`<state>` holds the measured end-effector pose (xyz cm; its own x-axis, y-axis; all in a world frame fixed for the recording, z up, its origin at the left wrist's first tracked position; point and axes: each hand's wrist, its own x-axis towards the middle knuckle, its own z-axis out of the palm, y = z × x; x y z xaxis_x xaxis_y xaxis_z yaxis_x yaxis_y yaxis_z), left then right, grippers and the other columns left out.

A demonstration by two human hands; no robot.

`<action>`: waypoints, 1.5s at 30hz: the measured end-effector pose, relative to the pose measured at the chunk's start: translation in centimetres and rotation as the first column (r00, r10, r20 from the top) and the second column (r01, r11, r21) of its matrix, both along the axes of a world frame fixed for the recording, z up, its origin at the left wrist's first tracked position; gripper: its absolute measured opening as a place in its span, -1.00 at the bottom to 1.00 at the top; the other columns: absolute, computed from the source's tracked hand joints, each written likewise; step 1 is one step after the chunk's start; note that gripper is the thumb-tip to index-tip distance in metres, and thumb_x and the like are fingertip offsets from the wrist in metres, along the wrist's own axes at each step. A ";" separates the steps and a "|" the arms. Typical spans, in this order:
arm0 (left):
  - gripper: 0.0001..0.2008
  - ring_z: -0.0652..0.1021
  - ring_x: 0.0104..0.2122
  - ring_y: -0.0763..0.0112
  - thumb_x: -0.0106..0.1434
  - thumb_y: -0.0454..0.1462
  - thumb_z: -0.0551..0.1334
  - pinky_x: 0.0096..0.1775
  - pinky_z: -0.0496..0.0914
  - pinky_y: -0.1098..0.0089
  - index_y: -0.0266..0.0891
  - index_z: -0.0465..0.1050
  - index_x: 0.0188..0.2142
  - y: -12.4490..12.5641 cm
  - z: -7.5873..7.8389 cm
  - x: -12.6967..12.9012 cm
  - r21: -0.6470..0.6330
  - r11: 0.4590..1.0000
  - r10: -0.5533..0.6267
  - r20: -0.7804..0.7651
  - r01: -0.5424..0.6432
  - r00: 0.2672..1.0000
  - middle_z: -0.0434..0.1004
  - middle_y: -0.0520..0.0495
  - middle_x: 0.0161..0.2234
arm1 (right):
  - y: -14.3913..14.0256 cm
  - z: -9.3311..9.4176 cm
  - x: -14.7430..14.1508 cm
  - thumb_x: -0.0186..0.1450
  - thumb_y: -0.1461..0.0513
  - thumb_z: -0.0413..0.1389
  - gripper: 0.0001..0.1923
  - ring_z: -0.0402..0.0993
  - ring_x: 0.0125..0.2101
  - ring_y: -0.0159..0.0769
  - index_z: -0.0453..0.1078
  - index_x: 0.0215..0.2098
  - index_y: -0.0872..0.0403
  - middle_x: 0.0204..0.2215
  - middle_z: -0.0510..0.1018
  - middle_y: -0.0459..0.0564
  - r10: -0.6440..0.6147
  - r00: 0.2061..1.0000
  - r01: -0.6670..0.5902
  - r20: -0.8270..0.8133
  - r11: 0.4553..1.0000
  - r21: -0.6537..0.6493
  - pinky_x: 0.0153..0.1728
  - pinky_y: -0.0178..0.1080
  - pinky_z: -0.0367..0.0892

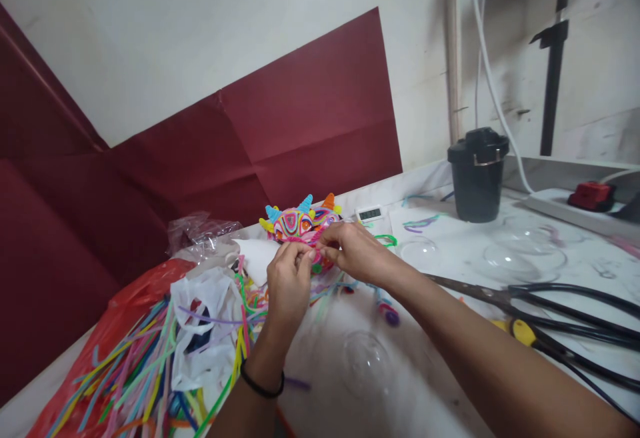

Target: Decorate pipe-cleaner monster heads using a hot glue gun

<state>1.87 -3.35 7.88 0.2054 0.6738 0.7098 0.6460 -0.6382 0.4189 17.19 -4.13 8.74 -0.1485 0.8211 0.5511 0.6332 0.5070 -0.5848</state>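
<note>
A colourful pipe-cleaner figure [293,223] with blue and orange horns and large eye shapes sits at the middle of the table, partly hidden behind my hands. My left hand [290,275] is closed in a pinch at its front, thumb and forefinger together. Close beside it, my right hand [350,248] also pinches, its fingertips almost meeting those of the left. A pink pipe cleaner [306,238] runs between the two sets of fingertips, against the figure. How its ends lie is hidden by the fingers.
Loose pipe cleaners [145,371] lie on a red plastic bag [120,298] beside a white bag [220,358] at left. Black-handled scissors [510,301] lie at right. Clear plastic domes [365,358], a small digital display [369,214], a black bin [477,181] and a power strip [555,205] stand around.
</note>
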 end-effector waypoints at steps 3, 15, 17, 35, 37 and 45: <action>-0.87 0.44 -0.46 0.40 0.17 -0.29 0.16 -0.36 0.30 0.43 -0.21 0.40 -0.50 0.1 -0.3 0.2 0.012 1.000 0.006 0.032 -0.006 0.999 0.43 0.03 -0.49 | -0.3 0.2 -0.1 0.14 0.44 0.11 -0.80 0.22 -0.55 -0.41 0.39 -0.61 0.14 -0.61 0.41 -0.09 -0.009 1.000 0.009 -0.025 1.000 -0.013 -0.47 -0.34 0.01; -0.84 0.41 -0.49 0.41 0.18 -0.21 0.18 -0.39 0.29 0.42 -0.23 0.43 -0.45 0.4 -0.7 0.1 -0.053 0.998 0.058 0.280 -0.045 0.958 0.44 0.01 -0.50 | 0.9 -1.2 -2.6 0.19 0.33 0.06 -0.84 0.35 -0.66 -0.44 0.50 -0.41 0.18 -0.66 0.47 -0.11 -0.009 0.837 -0.137 -0.548 0.965 -0.224 -0.57 -0.39 0.29; -0.84 0.42 -0.48 0.40 0.17 -0.20 0.19 -0.39 0.30 0.42 -0.24 0.44 -0.44 0.5 -0.7 0.0 -0.072 0.997 0.056 0.300 -0.036 0.952 0.45 0.00 -0.49 | 1.1 -1.3 -2.5 0.19 0.34 0.06 -0.85 0.38 -0.66 -0.44 0.49 -0.39 0.18 -0.65 0.48 -0.11 0.031 0.801 -0.212 -0.597 0.948 -0.236 -0.56 -0.38 0.36; -0.83 0.40 -0.50 0.43 0.12 -0.18 0.23 -0.40 0.30 0.43 -0.26 0.46 -0.45 0.8 -1.4 0.4 -0.052 0.998 0.061 0.420 -0.043 0.905 0.46 0.01 -0.49 | 0.9 -1.0 -2.7 0.10 0.41 0.08 -0.85 0.27 -0.73 -0.50 0.49 -0.52 0.18 -0.74 0.41 -0.16 -0.045 0.729 -0.181 -0.683 0.950 -0.256 -0.64 -0.43 0.26; -0.83 0.41 -0.51 0.44 0.11 -0.18 0.24 -0.40 0.31 0.44 -0.27 0.46 -0.45 0.8 -1.3 0.4 -0.056 0.998 0.056 0.442 -0.035 0.895 0.46 0.01 -0.51 | 1.1 -1.1 -3.0 0.12 0.39 0.07 -0.86 0.31 -0.72 -0.48 0.48 -0.48 0.19 -0.73 0.43 -0.14 -0.032 0.694 -0.238 -0.720 0.933 -0.271 -0.62 -0.41 0.32; -0.83 0.39 -0.56 0.48 0.08 -0.19 0.25 -0.48 0.30 0.50 -0.28 0.46 -0.46 0.6 -0.9 0.5 -0.121 0.992 0.026 0.503 0.041 0.864 0.43 0.05 -0.58 | 1.3 -1.5 -2.0 0.10 0.40 0.06 -0.87 0.34 -0.68 -0.46 0.45 -0.50 0.18 -0.71 0.42 -0.16 0.086 0.731 -0.263 -0.677 0.951 -0.162 -0.58 -0.39 0.35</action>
<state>2.41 -2.79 7.01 -0.1512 0.7627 0.6288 0.3211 -0.5637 0.7610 15.15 -2.82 7.25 0.0229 0.9315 0.3630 -0.0385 0.3637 -0.9307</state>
